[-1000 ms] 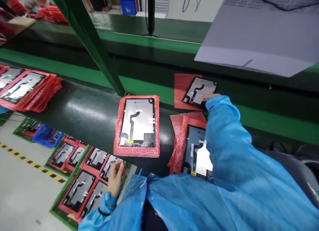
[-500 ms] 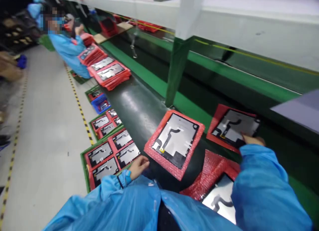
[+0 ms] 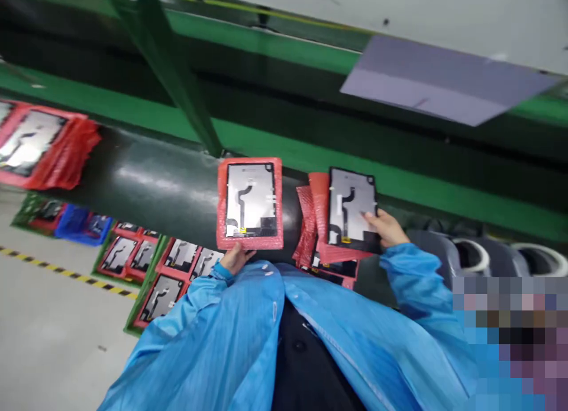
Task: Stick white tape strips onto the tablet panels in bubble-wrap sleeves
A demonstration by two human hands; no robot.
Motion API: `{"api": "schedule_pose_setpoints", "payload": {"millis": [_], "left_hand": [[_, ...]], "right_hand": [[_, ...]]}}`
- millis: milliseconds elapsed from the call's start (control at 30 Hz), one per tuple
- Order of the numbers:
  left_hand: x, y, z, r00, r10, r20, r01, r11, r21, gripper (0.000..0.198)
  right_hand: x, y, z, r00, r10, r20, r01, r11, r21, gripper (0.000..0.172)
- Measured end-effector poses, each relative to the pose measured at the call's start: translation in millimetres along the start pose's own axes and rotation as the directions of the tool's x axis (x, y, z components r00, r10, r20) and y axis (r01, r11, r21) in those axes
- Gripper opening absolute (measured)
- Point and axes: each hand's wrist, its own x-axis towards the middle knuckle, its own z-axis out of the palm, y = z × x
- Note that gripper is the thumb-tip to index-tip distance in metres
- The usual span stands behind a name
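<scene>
Screen panel (image 3: 359, 193) is gripped by the right hand (image 3: 387, 226) over a dark bench (image 3: 166, 180), left hand's (image 3: 236, 259) grip unclear, grey floor (image 3: 53, 334) alongside.

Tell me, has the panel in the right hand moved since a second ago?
Yes: judged against the green post, the panel has come nearer to the person.

At the near edge of the smooth, glossy tabletop (image 3: 146, 189), a satiny, metal-looking screen (image 3: 251, 200) lies on bumpy, shiny plastic wrap (image 3: 248, 243), near a creased cloth coat (image 3: 213, 346).
</scene>
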Motion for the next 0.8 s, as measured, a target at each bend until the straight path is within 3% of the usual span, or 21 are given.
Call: {"api": "schedule_pose_setpoints", "payload": {"millis": [67, 133, 200, 267, 300, 333, 400, 433, 467, 500, 567, 633, 700, 800], "left_hand": [[3, 3, 0.3, 1.000, -0.002, 0.010, 0.003, 0.999, -0.038, 0.072], [2, 3, 4.7, 1.000, 0.004, -0.004, -0.004, 0.996, -0.086, 0.077], [1, 1, 12.1, 1.000, 0.010, -0.027, -0.013, 0.993, -0.114, 0.078], [1, -1, 20.4, 0.998, 0.038, -0.043, -0.043, 0.991, -0.126, 0.075], [1, -2, 24.3, 0.997, 0.062, -0.044, -0.067, 0.990, -0.125, 0.076], [2, -3, 27.8, 0.995, 0.089, -0.040, -0.093, 0.989, -0.115, 0.079], [3, -6, 33.6, 0.989, 0.143, -0.033, -0.145, 0.987, -0.067, 0.088], [3, -7, 35.8, 0.985, 0.168, -0.035, -0.169, 0.985, -0.037, 0.093], [3, -8, 37.6, 0.981, 0.191, -0.041, -0.191, 0.981, -0.010, 0.098], [4, -10, 39.0, 0.976, 0.212, -0.051, -0.212, 0.977, 0.009, 0.100], [4, -12, 40.7, 0.966, 0.244, -0.080, -0.243, 0.970, 0.026, 0.102], [6, -13, 40.6, 0.958, 0.261, -0.116, -0.260, 0.965, 0.025, 0.100], [10, -10, 39.2, 0.945, 0.281, -0.165, -0.281, 0.959, 0.023, 0.099], [24, 11, 38.7, 0.930, 0.302, -0.208, -0.303, 0.953, 0.029, 0.096]], "right_hand": [[-16, 21, 1, 0.995, 0.091, 0.036, -0.084, 0.981, -0.176, 0.053], [-18, 26, 6, 0.990, 0.141, 0.015, -0.114, 0.852, -0.511, 0.048], [-6, 8, 21, 0.999, 0.026, -0.025, -0.036, 0.682, -0.730, 0.046], [16, -32, 56, 0.974, -0.219, 0.053, 0.186, 0.643, -0.743, 0.053], [31, -58, 82, 0.926, -0.338, 0.167, 0.358, 0.650, -0.670, 0.057], [46, -86, 112, 0.847, -0.437, 0.302, 0.529, 0.641, -0.556, 0.061], [78, -139, 178, 0.654, -0.513, 0.557, 0.732, 0.614, -0.294, 0.073], [92, -161, 209, 0.619, -0.470, 0.629, 0.730, 0.640, -0.239, 0.082], [105, -178, 236, 0.619, -0.356, 0.701, 0.674, 0.698, -0.241, 0.087], [116, -191, 258, 0.589, -0.217, 0.779, 0.611, 0.750, -0.253, 0.088], [132, -202, 286, 0.529, -0.014, 0.849, 0.520, 0.796, -0.310, 0.084], [142, -200, 293, 0.472, 0.065, 0.879, 0.480, 0.818, -0.318, 0.077], [150, -192, 286, 0.450, 0.064, 0.891, 0.436, 0.855, -0.281, 0.073], [158, -181, 260, 0.501, 0.051, 0.864, 0.338, 0.907, -0.250, 0.076]]}}
